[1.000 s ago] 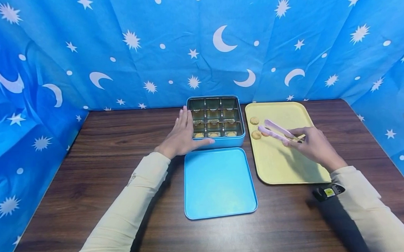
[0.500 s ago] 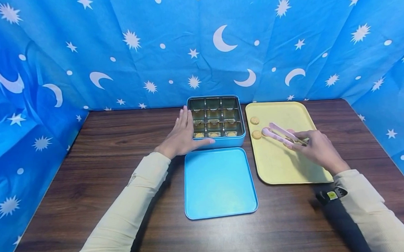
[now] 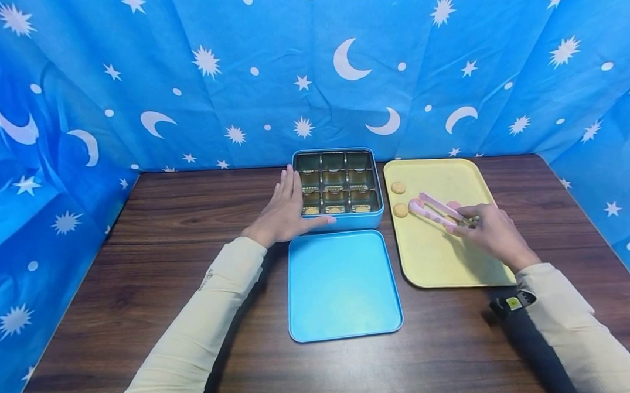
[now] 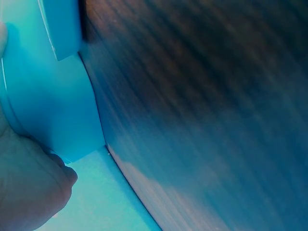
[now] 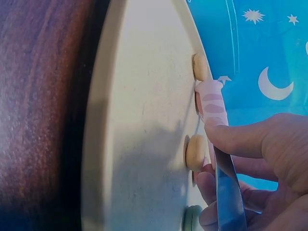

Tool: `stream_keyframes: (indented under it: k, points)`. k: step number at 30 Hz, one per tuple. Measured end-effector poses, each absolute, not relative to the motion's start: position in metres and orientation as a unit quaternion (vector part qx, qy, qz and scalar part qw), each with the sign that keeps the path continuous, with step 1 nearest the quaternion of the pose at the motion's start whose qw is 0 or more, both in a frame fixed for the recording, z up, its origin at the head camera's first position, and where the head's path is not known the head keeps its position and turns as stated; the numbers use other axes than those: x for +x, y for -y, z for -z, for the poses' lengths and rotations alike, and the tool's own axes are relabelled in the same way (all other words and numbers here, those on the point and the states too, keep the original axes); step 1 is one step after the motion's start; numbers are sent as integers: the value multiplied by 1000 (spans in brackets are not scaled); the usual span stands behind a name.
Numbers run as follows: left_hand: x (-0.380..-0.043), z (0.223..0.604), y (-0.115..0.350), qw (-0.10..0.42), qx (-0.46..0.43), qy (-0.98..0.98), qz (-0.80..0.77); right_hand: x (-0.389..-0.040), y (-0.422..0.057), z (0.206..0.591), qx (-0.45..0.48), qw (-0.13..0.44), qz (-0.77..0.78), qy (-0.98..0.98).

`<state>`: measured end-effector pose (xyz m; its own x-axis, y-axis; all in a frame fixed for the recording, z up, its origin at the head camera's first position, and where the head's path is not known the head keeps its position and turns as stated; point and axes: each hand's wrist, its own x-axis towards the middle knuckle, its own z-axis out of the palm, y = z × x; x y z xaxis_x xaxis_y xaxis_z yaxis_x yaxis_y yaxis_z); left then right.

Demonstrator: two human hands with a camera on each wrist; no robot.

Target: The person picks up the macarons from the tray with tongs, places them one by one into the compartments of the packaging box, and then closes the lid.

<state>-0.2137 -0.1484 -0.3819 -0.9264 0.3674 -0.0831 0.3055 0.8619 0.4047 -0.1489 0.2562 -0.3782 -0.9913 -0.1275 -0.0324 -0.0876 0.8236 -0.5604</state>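
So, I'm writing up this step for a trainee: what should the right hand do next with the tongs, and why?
Probably squeeze the tongs closed on the pink round piece at their far end. The right hand holds them over the yellow tray, and they look spread apart in the head view. Whether they touch the piece is hard to tell.

The tongs (image 5: 225,173) have a smooth, shiny metal handle; their pink end is rather matt, plastic or silicone, I cannot tell which. The box (image 3: 355,220) and the lid (image 3: 344,286) look like painted metal, smooth with soft gloss. The insert (image 3: 334,178) seems glossy plastic. The tray (image 3: 429,262) is smooth and almost matt, the cookies (image 3: 397,187) matt and dry. The tabletop (image 3: 448,355) shows wood grain, slightly shiny; the curtain (image 3: 277,51) is wrinkled cloth.
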Motion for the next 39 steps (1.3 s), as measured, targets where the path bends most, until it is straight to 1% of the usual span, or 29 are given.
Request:
stream_keyframes:
  k: [12,19,23,31,39]
  points:
    - [-213,381,148,82,173,-962,-196,-150,-257,378,-61,28,290,-955]
    - [-212,381,148,76,174,-963,-192,-153,-258,372,-62,6,288,-956]
    - [-213,381,148,75,174,-963,-190,-155,-255,368,-61,4,290,-955]
    - [-214,381,148,77,174,-963,-189,-162,-244,354,-86,-12,299,-950]
    - [-214,381,148,78,172,-964,-186,-170,-222,342,-76,-1,308,-948]
